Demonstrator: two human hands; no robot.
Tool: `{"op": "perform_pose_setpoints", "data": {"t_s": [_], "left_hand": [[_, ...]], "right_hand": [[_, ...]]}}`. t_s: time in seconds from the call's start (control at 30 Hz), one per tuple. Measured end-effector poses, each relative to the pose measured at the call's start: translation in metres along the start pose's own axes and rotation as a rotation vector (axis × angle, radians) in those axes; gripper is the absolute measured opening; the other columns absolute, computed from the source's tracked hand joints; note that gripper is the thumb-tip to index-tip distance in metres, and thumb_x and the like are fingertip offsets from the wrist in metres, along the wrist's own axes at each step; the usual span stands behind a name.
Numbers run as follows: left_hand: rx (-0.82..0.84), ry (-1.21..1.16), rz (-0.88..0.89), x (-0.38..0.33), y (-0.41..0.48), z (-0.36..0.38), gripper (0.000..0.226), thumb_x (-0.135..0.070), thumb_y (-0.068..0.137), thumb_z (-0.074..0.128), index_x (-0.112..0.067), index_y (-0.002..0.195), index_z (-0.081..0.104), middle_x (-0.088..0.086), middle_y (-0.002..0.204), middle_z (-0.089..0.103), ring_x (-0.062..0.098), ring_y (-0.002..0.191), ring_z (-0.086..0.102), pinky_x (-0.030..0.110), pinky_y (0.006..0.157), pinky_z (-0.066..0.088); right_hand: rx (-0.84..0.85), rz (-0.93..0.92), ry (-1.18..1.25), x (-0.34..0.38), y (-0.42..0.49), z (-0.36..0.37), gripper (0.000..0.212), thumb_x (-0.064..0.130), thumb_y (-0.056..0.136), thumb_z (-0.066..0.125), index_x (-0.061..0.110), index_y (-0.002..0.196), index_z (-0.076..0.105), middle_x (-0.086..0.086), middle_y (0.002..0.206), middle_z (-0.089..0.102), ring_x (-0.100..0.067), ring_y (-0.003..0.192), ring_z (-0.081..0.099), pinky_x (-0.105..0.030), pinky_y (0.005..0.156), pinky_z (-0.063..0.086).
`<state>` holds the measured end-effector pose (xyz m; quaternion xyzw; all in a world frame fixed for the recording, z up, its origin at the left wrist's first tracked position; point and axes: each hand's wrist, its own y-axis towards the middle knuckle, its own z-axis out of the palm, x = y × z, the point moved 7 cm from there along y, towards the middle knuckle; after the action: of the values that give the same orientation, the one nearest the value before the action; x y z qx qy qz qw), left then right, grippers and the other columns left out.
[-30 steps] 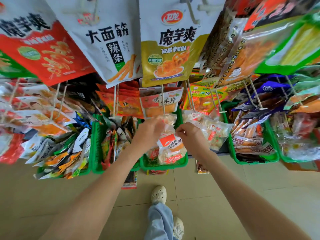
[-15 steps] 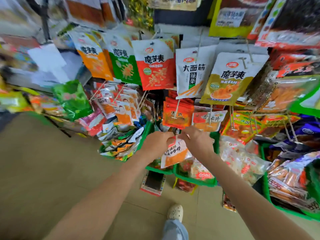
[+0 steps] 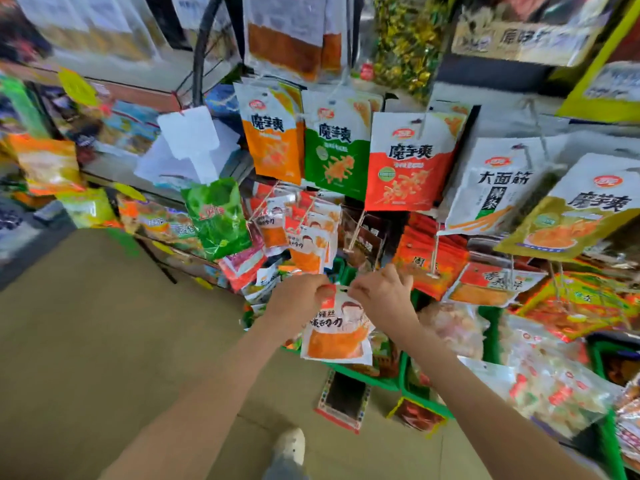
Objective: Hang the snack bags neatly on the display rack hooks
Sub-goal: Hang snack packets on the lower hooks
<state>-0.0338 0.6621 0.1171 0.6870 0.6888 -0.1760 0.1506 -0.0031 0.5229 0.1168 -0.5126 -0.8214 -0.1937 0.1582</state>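
Observation:
I hold a small white and orange snack bag [image 3: 337,332] by its top edge in front of the rack. My left hand [image 3: 298,301] pinches its top left corner and my right hand [image 3: 382,296] pinches its top right corner. The bag hangs below my fingers, tilted slightly. Just above and left, matching white and orange bags [image 3: 308,237] hang in a bunch on a thin hook [image 3: 266,199]. Another thin hook [image 3: 356,226] juts out above my right hand with dark bags behind it.
Larger bags hang in a row above: orange [image 3: 273,140], green [image 3: 334,154], red [image 3: 405,168], white [image 3: 491,188] and olive [image 3: 571,216]. Green baskets [image 3: 377,379] of loose snacks stand below. A packet [image 3: 343,400] lies on the tan floor by my shoe [image 3: 289,441].
The view has swung left and up along the rack. Both hands have kept hold of the small bag and carried it left, toward the bunch of matching bags.

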Motion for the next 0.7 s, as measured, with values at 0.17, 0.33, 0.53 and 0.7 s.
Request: {"op": "perform_pose_setpoints", "data": {"t_s": [0.17, 0.33, 0.53, 0.7], "left_hand": [[0.075, -0.040, -0.008, 0.087, 0.051, 0.014, 0.026, -0.034, 0.096, 0.047, -0.022, 0.108, 0.066, 0.002, 0.096, 0.069, 0.024, 0.090, 0.063, 0.036, 0.069, 0.050], [0.029, -0.091, -0.070, 0.169, 0.097, 0.020, 0.021, -0.031, 0.093, 0.051, -0.022, 0.104, 0.067, 0.002, 0.090, 0.070, 0.022, 0.085, 0.064, 0.038, 0.070, 0.050], [-0.176, 0.113, -0.047, 0.228, 0.124, 0.008, 0.046, -0.007, 0.070, 0.073, -0.004, 0.114, 0.060, 0.015, 0.105, 0.064, 0.034, 0.090, 0.062, 0.042, 0.074, 0.053], [0.019, 0.432, 0.106, 0.251, 0.145, 0.028, 0.066, -0.005, 0.069, 0.068, 0.001, 0.131, 0.048, 0.020, 0.132, 0.051, 0.034, 0.120, 0.051, 0.043, 0.105, 0.036]], "right_hand": [[0.071, 0.194, 0.002, 0.006, 0.064, 0.076, 0.020, 0.031, 0.091, 0.053, 0.024, 0.084, 0.070, 0.009, 0.088, 0.065, -0.015, 0.108, 0.039, -0.032, 0.084, 0.010], [0.142, 0.327, 0.109, 0.018, 0.124, 0.145, 0.020, 0.029, 0.093, 0.052, 0.018, 0.088, 0.068, 0.008, 0.081, 0.061, -0.014, 0.096, 0.046, -0.031, 0.090, 0.013], [0.150, 0.391, 0.247, 0.031, 0.157, 0.202, 0.028, 0.019, 0.095, 0.048, 0.005, 0.071, 0.055, -0.012, 0.062, 0.055, -0.030, 0.059, 0.052, -0.032, 0.049, 0.030], [0.174, 0.340, 0.151, 0.054, 0.182, 0.230, 0.025, 0.020, 0.096, 0.042, 0.010, 0.080, 0.058, -0.006, 0.073, 0.056, -0.026, 0.067, 0.052, -0.036, 0.054, 0.045]]}}
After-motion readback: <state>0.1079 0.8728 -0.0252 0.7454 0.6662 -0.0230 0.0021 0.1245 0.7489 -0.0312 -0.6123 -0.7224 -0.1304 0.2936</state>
